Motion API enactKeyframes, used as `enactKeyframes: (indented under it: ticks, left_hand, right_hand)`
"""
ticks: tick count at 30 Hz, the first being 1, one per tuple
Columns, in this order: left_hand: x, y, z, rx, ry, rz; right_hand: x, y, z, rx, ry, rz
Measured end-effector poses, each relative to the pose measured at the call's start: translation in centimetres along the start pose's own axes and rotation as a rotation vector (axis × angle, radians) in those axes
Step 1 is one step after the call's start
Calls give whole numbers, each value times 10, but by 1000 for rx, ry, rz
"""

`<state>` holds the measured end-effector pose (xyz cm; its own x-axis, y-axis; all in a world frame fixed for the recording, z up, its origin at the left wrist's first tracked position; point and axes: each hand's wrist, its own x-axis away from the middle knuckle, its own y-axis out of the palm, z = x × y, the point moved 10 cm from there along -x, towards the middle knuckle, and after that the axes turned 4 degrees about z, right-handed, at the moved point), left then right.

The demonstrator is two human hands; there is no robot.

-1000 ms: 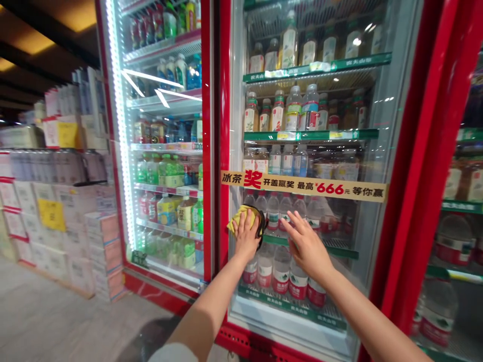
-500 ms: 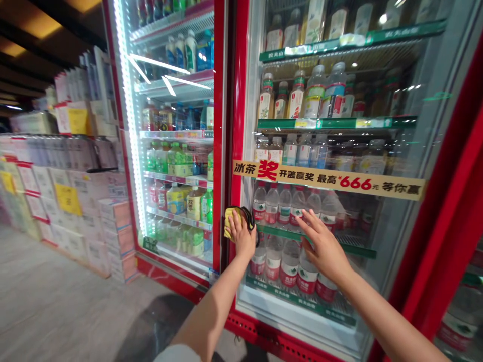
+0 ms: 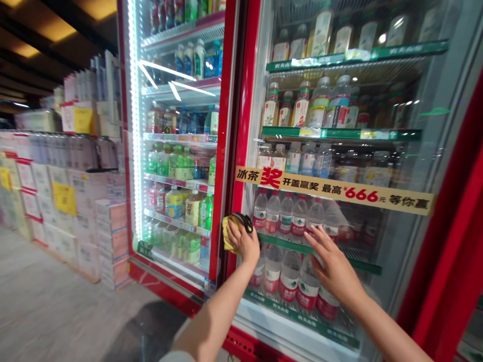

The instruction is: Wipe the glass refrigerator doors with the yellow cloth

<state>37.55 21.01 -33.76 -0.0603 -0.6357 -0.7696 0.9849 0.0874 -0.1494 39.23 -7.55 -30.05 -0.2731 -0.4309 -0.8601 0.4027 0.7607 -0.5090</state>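
Observation:
My left hand (image 3: 242, 240) presses a yellow cloth (image 3: 228, 234) against the black door handle (image 3: 244, 221) on the left edge of a glass fridge door (image 3: 377, 241). The cloth wraps the handle's left side and partly hides it. My right hand (image 3: 334, 269) rests flat on the glass with its fingers spread, holding nothing. Behind that hand stand bottles of water with red labels (image 3: 290, 276) on a green-edged shelf (image 3: 313, 244).
A red door frame (image 3: 226, 141) separates this door from a lit fridge of mixed drinks (image 3: 177, 166) on the left. Stacked cartons (image 3: 75, 221) line the left side beside a grey floor (image 3: 49, 306). A yellow printed strip (image 3: 334, 190) crosses the door.
The whole view has turned left, so the fridge sits further right in the frame. My hands stay on the door, and the cloth now sits lower against the handle.

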Motion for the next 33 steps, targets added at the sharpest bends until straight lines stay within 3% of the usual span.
enactKeyframes:
  ticks: [2,4,6,9,13,16,19,21,23,25,28,30,33]
  left_hand:
    - [-35,-3,36,-1,66,9]
    - [-50,-8,63,-33,175,15]
    - [-46,-12,76,-70,317,-22]
    - [-33,-12,76,-79,449,-117]
    - [-74,-23,79,-64,207,-32]
    - [-100,-25,111,-61,167,25]
    - [-84,-21,131,-71,330,-1]
    - [-57,-13,133,-84,520,-88]
    - [-40,-8,129,-87,618,-166]
    - [-48,-10,128,-76,540,-162]
    - [-75,-18,136,-70,258,-46]
    - [-73,-19,152,-85,247,-7]
    - [-29,-5,172,-108,611,-113]
  right_hand:
    - [-3,-5,1,-14,5,10]
    - [-5,-9,0,-31,10,22]
    - [-4,-12,-2,-43,10,35]
    - [-1,-18,-1,-33,-14,41]
    - [-3,-33,12,5,-27,51]
    - [-6,-46,24,7,-2,79]
    - [-5,-52,30,-6,5,101]
    - [-2,-51,31,-6,3,101]
    - [1,-51,33,-5,-5,91]
    - [1,-53,36,-6,-9,85]
    - [-1,-61,42,-11,11,102]
    - [-3,-64,46,-18,27,118]
    - [-1,-61,47,0,20,123]
